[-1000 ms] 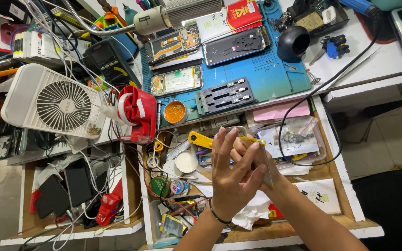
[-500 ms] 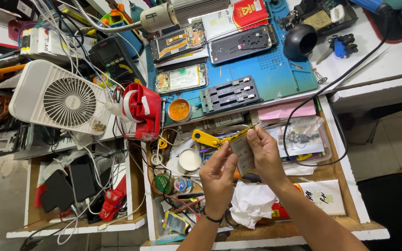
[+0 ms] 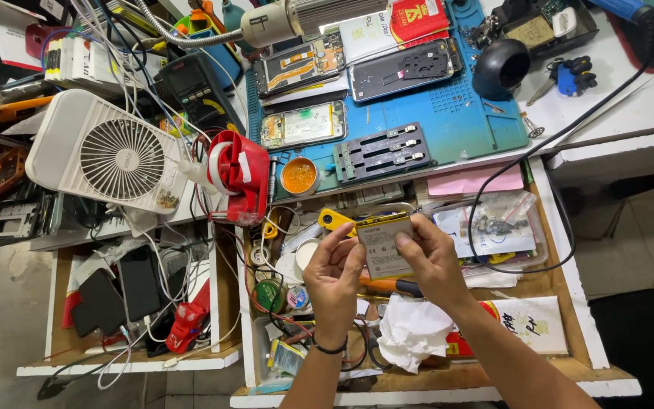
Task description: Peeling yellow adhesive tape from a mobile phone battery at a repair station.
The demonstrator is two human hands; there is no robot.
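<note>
Cluttered repair bench (image 3: pixel 630 113) all around you, drawers pulled open and gear everywhere, and right in the middle you've got that flat grey rectangular phone battery with the yellow top edge (image 3: pixel 384 246) up in both hands over the open wooden drawer (image 3: pixel 569 303). Your left hand (image 3: pixel 334 276) pinches its left edge and your right hand (image 3: pixel 434 261) clamps the right side, so both are closed on the battery and it sits between them, face up toward you. A second ago your palms were pressed together with nothing showing between them; now they've spread apart and the battery is out flat and readable, so it looks like you've shifted from fumbling with it to actually checking it over. Just under it there's a crumpled white tissue (image 3: pixel 412 333) and an orange-handled tool (image 3: pixel 387 285), with a yellow-handled one (image 3: pixel 334 220) poking out just above your left fingers. Further up, the blue silicone work mat (image 3: pixel 463 121) holds opened phones and a dark grey slotted fixture (image 3: pixel 381 151), with the red clamp-like gadget (image 3: pixel 240 176) and white boxy fan (image 3: pixel 111 155) off to your left.
</note>
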